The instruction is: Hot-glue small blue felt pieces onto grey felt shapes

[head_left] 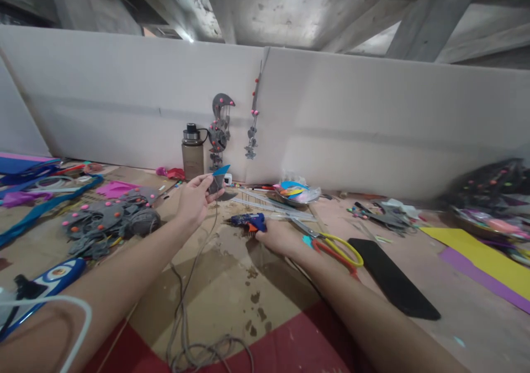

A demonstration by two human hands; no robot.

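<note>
Between its fingers my left hand (194,201) pinches a grey felt piece (216,184) with a pointed blue felt piece (221,170) at its top. A grey cord (194,262) runs down from near that hand to a loose coil at the table's front. Lower and to the right, my right hand (275,236) is closed on the handle of a blue glue gun (247,220), its nozzle pointing left. Just right of this hand lie scissors (339,249) with yellow and orange handles.
Left lie a grey felt heap with pompoms (103,216) and a ball of grey yarn (144,221). A bottle (193,155) stands by the white partition (351,119), where felt garlands hang. Right are a black phone-like slab (393,278), yellow sheet (480,254) and felt scraps.
</note>
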